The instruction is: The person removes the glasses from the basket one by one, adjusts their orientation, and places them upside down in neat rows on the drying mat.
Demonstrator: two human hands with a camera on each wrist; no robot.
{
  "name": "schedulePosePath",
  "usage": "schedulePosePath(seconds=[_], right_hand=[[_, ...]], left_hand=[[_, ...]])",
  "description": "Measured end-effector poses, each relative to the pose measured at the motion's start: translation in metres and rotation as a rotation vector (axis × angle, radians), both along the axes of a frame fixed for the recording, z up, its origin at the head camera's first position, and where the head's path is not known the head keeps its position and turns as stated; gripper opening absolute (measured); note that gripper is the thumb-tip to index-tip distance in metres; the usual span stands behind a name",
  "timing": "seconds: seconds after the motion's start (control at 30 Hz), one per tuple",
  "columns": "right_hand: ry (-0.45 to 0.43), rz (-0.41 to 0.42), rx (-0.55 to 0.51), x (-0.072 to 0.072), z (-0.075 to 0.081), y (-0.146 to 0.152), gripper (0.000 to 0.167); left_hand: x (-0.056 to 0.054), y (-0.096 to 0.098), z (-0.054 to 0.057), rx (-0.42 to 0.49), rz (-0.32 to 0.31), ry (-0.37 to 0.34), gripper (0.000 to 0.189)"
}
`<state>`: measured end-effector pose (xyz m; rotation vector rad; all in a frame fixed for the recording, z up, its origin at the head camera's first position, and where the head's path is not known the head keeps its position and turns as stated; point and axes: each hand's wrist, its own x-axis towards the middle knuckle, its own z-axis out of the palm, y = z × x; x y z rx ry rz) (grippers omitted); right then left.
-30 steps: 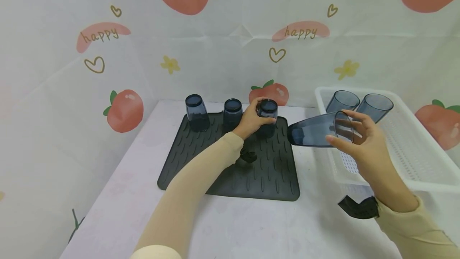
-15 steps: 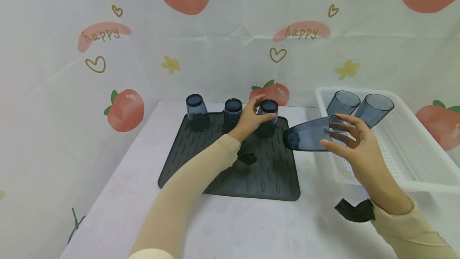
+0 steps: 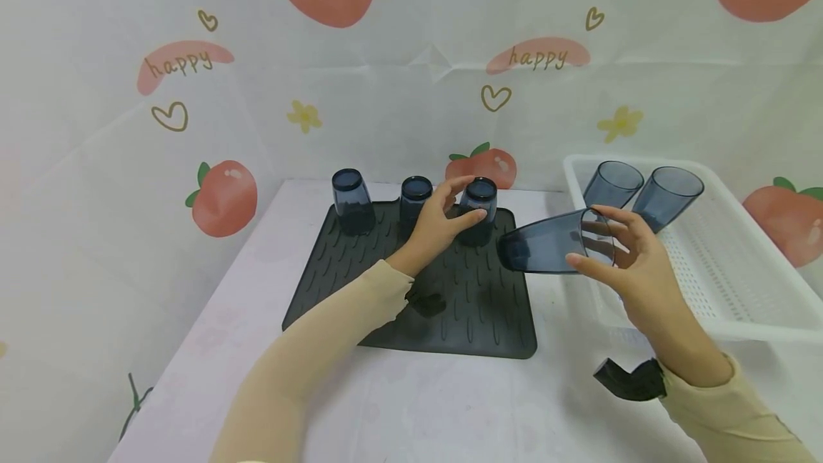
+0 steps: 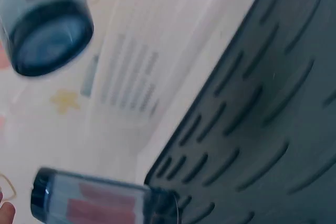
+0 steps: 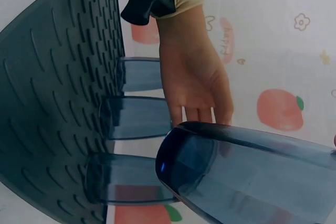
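Note:
My right hand [image 3: 643, 270] grips a blue-tinted drinking glass [image 3: 546, 243] near its open rim. The glass lies almost level, its thick base pointing left over the mat's right edge. At the back of the black drying mat [image 3: 476, 306], three matching glasses stand upside down in a row: a left glass [image 3: 352, 202], a middle glass [image 3: 416, 198] and a right glass [image 3: 478, 227]. My left hand [image 3: 437, 223] is at the right glass, thumb and fingers spread apart beside it. In the right wrist view, the held glass [image 5: 252, 166] overlaps the left hand's fingertips.
On the right stands a white perforated plastic basket [image 3: 759, 263]. Two more glasses lean in its back left corner, a left one [image 3: 611, 184] and a right one [image 3: 669, 195]. A printed cloth hangs behind the white table [image 3: 450, 406].
My left hand has loosened from the right glass on the mat and drawn back left. The right hand has carried its glass left and slightly down toward the mat.

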<state>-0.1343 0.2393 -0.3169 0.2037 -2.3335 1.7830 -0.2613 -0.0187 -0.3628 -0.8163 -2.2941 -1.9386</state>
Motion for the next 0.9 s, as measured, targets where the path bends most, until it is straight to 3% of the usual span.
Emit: schedulePosePath(seconds=[0.2,0.37,0.53,0.7,0.9], right_hand=[[-0.002,0.006,0.013,0.003,0.001,-0.002,0.068],[0.001,0.024,-0.024,0.004,-0.001,-0.004,0.067],[0.002,0.046,-0.076,0.004,-0.003,-0.007,0.067],[-0.013,0.058,-0.062,0.007,-0.003,-0.011,0.068],[-0.034,0.067,-0.036,0.011,-0.006,-0.015,0.07]], left_hand=[[0.024,-0.008,0.002,0.046,-0.125,-0.028,0.058],[0.039,-0.012,-0.004,0.09,-0.23,-0.062,0.059],[0.048,-0.012,-0.011,0.11,-0.298,-0.09,0.073],[0.054,-0.01,-0.018,0.125,-0.339,-0.103,0.088],[0.058,-0.009,-0.021,0.108,-0.379,-0.111,0.084]])
